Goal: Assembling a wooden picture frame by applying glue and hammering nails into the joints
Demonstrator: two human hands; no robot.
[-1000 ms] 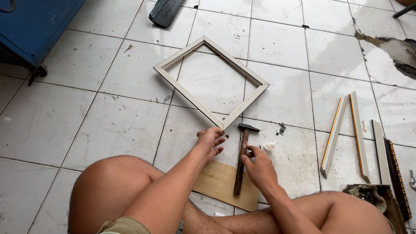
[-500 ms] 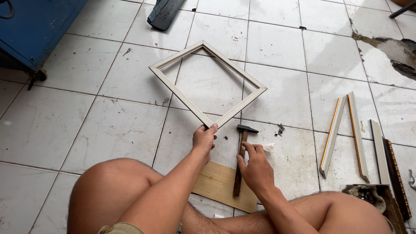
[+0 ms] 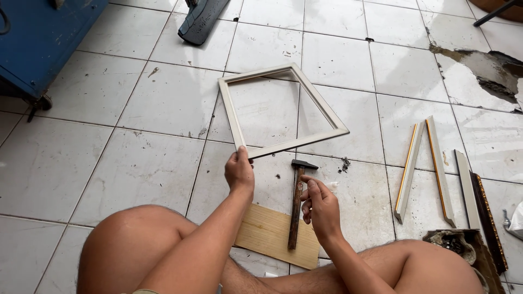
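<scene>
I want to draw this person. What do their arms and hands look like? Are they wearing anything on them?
Both arms are bare: no sleeves, gloves, watch or rings show. The left hand and right hand have uncovered fingers with short nails. The knees are bare too.

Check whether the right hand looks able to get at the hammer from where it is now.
Probably yes. The right hand hovers right beside the hammer, whose handle lies bare on the wooden board with nothing over it; the left hand is off at the frame.
</scene>
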